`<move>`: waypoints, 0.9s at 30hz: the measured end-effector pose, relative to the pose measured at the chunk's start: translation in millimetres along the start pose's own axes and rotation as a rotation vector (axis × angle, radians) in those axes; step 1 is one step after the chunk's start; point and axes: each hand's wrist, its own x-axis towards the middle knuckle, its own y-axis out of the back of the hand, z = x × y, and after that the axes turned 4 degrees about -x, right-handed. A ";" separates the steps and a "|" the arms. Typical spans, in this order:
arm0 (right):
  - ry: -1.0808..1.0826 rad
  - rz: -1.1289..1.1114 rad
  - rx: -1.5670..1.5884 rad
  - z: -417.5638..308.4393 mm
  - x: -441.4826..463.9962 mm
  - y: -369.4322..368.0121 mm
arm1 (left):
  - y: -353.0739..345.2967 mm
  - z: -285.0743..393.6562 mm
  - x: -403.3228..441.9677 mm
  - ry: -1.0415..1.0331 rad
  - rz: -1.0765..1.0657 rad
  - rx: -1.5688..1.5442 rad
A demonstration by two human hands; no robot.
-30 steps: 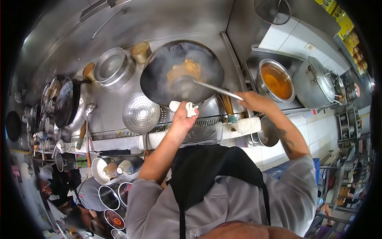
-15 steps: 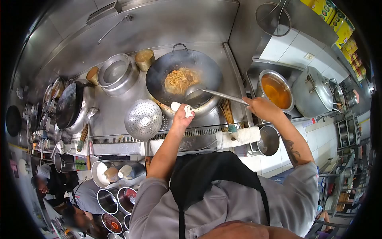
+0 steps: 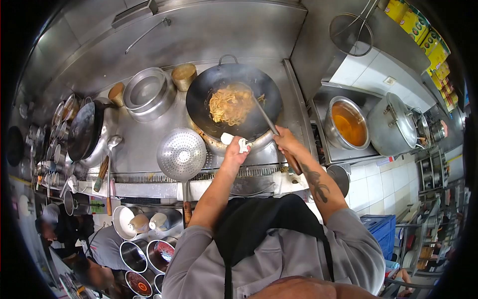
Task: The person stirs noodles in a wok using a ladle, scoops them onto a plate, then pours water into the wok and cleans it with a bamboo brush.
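A dark wok sits on the burner with steaming noodles in it. My left hand is closed around a folded white cloth at the wok's near rim; any handle beneath the cloth is hidden. In my right hand is the long handle of a metal ladle, its wooden end pointing back toward my forearm. The ladle's bowl lies at the far side of the noodles, partly hidden by them and the steam. Left of the wok, a perforated skimmer rests across the stove's front edge.
Stacked metal pots and a tin can stand left of the wok. On the right are a pot of orange liquid and a large lidded pot. Sauce containers sit at lower left, near other people. A wire strainer hangs upper right.
My right hand has moved left, bringing the ladle's bowl from the noodles' near right edge to their far side. The noodles are more spread out. My left hand keeps its hold at the rim.
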 end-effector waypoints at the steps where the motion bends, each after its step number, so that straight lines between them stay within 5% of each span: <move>1: -0.021 -0.082 0.174 -1.4 1.7 8.0 | -0.1 0.0 0.4 0.004 -0.002 -0.007; 3: -0.092 -0.089 0.428 -9.9 -4.9 14.6 | 1.6 -0.1 1.4 0.029 -0.004 -0.014; 7: 0.032 0.096 0.137 -25.5 17.6 18.6 | -6.3 0.6 -2.5 0.051 0.092 -0.010; 13: 0.018 0.036 0.057 -20.0 92.5 -37.3 | -16.4 4.3 -12.2 0.052 0.075 0.021; 15: 0.698 0.244 -0.307 16.3 101.6 -47.8 | -18.3 5.5 -13.8 0.069 0.048 -0.008; 19: 0.332 -0.206 -0.852 -32.2 -13.1 31.0 | -16.0 7.1 -10.5 0.085 0.057 -0.018; 24: 0.469 0.033 -1.321 -50.7 -80.0 106.7 | -10.6 -1.4 -11.2 0.021 0.107 -0.057; 27: 0.491 0.021 -1.114 -58.7 -112.8 111.3 | -47.3 -3.0 -85.6 0.057 0.121 -0.015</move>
